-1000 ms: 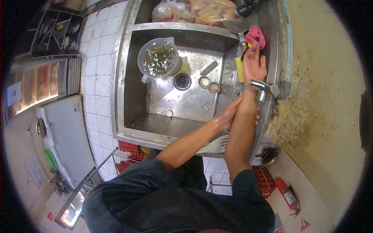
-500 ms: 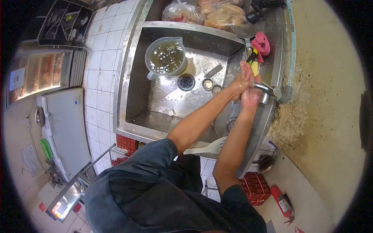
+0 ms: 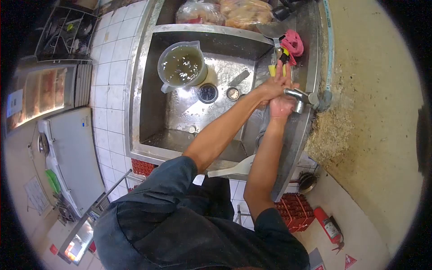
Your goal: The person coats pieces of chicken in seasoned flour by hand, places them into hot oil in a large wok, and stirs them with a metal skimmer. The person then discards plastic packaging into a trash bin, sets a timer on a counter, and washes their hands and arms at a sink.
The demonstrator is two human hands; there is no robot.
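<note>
Under the chrome tap at the sink's right side, my two hands are together and look wet. My left hand is stretched out with its fingers apart, lying against my right hand. My right hand is beside the tap spout, below my left hand. Its fingers are mostly hidden by the left hand and the tap. Just beyond the fingertips are a yellow item and a pink cloth. A large jug of cloudy liquid stands in the steel sink.
A dark round piece, a small round strainer and a flat grey strip lie on the sink floor. Bagged food fills the basin behind. A white flat utensil rests on the front rim. A wall borders the right.
My left hand has shifted over my right hand, and its fingers are more spread. The whole view has moved slightly, so the sink and jug appear further left.
</note>
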